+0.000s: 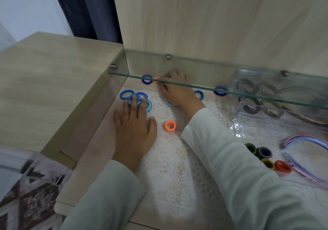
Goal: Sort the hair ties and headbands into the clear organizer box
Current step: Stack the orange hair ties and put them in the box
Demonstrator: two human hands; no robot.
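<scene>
1. The far orange hair tie (156,80) lies flat on the table, opening upward, under the front edge of the glass shelf (177,83). It sits at the fingertips of my right hand (175,91), on that hand's left. Being a ring, it has no long axis to align with.
2. Right hand: the fingers are bent toward this tie and touch it. The shelf edge crosses the contact, so I cannot tell whether the tie is pinched.
3. A dark blue hair tie (147,79) lies just beyond the orange one, further left of the right hand.
4. Left hand (134,123): it lies flat with the fingers straight and spread. The fingertips rest on a cluster of blue hair ties (126,94) and grip nothing.
5. A second orange hair tie (169,126) lies untouched between the hands, just right of the left thumb.
6. A light blue tie (199,94) lies just right of the right hand.
7. The clear organizer box (237,112) stands well to the right of the right hand. Dark ties (250,106) lie in its far compartments. Coloured ties (264,152) and headbands (305,140) lie nearer me; I cannot tell whether they are in a compartment.
8. Judgement: the right hand is nearer to the far orange tie. The tie lies left of that hand and the box lies right, so the carry must draw out from under the shelf before sweeping right. Lifting too early risks striking the glass.
</scene>
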